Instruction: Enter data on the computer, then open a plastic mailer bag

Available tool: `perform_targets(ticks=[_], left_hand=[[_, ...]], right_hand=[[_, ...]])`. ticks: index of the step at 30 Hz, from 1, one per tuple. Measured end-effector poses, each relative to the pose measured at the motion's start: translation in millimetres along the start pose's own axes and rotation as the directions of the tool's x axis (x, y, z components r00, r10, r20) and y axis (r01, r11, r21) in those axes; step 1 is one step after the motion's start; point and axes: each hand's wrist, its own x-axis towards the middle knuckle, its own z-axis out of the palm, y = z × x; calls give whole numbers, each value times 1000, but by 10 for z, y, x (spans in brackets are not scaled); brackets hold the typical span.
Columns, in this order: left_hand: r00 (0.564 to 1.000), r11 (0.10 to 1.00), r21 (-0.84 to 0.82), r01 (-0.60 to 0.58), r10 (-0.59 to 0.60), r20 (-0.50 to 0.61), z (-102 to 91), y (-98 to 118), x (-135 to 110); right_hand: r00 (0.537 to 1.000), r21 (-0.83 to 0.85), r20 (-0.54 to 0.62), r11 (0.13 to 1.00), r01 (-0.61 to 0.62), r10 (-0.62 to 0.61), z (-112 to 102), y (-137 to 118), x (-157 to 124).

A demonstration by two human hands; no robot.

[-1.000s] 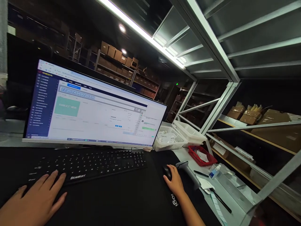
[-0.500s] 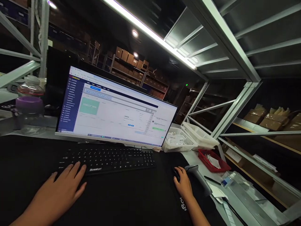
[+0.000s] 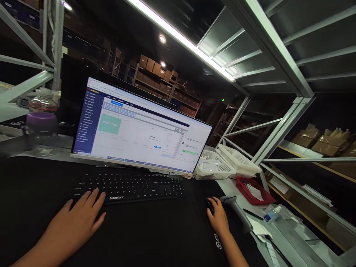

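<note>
My left hand (image 3: 76,218) lies palm down with its fingers spread, the fingertips on the lower left corner of a black keyboard (image 3: 130,187). A dark computer mouse (image 3: 210,206) sits under my right hand (image 3: 218,218), whose fingers curl over it; much of the mouse is hidden. Right beside that hand, a grey handheld scanner (image 3: 237,213) rests on the black desk mat (image 3: 144,233). Behind the keyboard stands a lit monitor (image 3: 141,129) showing a web page with a long highlighted number and a green picture.
Left of the monitor are a purple-banded clear bottle (image 3: 41,126) and another clear jar. To the right stand white perforated baskets (image 3: 214,172), a red tray (image 3: 254,191), a black pen (image 3: 253,214) and a small spray bottle (image 3: 272,214). Metal shelving frames (image 3: 280,133) surround the desk.
The whole view has shifted slightly, so the scene sits a little further right. Both hands stay where they were, on the keyboard and the mouse. The screen looks the same.
</note>
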Motion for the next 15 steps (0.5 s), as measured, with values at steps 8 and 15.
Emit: perform_targets(ticks=[8,15], left_hand=[[999,1000,23,-16,16,-34,-24,6,8],[998,999,-24,-22,21,-54,-19,10,-4]], right_hand=[[1000,20,-24,1000,17,-17,20,30,-20],[999,33,-39,999,39,-38,42,63,-28]])
